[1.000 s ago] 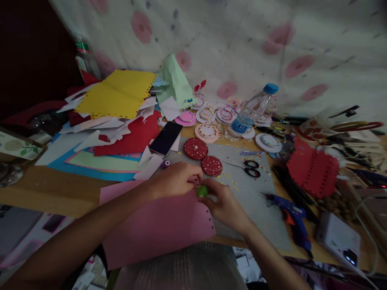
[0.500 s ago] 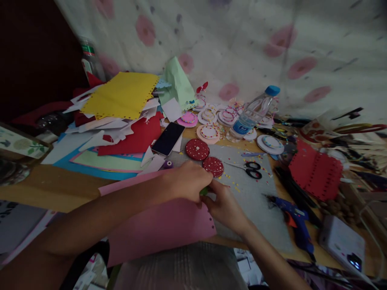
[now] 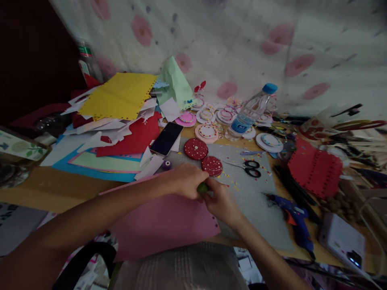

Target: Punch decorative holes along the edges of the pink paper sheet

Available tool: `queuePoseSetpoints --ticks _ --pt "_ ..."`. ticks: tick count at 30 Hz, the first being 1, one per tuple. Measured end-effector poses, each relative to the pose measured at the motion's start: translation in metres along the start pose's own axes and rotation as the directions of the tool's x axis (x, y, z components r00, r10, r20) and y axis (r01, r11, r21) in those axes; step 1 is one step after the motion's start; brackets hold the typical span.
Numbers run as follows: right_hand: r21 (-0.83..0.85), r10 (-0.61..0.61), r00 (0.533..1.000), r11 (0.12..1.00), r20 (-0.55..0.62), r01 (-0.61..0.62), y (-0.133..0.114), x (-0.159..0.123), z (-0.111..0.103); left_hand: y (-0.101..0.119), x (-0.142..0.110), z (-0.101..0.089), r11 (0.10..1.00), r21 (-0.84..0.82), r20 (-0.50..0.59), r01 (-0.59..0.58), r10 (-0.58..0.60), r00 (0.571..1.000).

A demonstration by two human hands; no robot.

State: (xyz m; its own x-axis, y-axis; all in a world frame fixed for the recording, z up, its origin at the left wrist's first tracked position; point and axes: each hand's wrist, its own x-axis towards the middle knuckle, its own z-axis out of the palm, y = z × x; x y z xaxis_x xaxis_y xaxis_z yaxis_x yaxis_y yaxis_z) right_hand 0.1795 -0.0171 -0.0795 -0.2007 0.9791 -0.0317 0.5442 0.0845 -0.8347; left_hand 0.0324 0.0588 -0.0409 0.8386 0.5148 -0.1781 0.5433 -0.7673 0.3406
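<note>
No readable text, blurred blue label (image 3: 240, 126) on bottle (image 3: 253, 109), illegible lit display (image 3: 354, 259) on device (image 3: 341, 238)

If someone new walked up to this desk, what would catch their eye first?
Probably the big yellow sheet with its punched edges, topping the paper pile at the back left. Next, the two speckled red discs mid-table, just beyond the hands, and the blue-capped bottle leaning among the beaded rings.

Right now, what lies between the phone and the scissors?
Beside the phone, a bit of white paper, then two red speckled discs, before the scissors. Head view shows it.
</note>
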Motion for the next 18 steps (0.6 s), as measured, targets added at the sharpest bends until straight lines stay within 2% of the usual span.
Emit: queuePoseSetpoints --ticks 3,7,11,14,18 --pt "-0.003 -0.002 1.0 1.0 0.0 0.002 0.001 0.002 -0.001 -0.002 -0.001 -0.004 1.0 -0.005 -0.005 -0.024 0.024 1.0" --pt "0.012 -0.001 1.0 1.0 0.023 0.001 0.006 0.002 -0.004 -0.009 -0.007 -0.021 0.998 -0.033 0.01 -0.048 0.049 0.999" --pt "0.046 0.041 0.995 0.998 0.09 -0.045 0.006 -0.002 -0.008 -0.017 -0.015 -0.034 0.996 -0.08 0.023 -0.032 0.034 0.999" --pt "0.029 0.056 0.99 0.998 0.131 -0.061 0.002 -0.004 -0.011 -0.02 -0.017 -0.036 0.995 -0.1 0.01 -0.024 0.025 1.0" --pt "0.056 0.048 0.993 0.997 0.11 -0.055 0.0 -0.004 -0.012 -0.023 -0.019 -0.037 0.993 -0.118 -0.007 -0.023 0.022 1.0"
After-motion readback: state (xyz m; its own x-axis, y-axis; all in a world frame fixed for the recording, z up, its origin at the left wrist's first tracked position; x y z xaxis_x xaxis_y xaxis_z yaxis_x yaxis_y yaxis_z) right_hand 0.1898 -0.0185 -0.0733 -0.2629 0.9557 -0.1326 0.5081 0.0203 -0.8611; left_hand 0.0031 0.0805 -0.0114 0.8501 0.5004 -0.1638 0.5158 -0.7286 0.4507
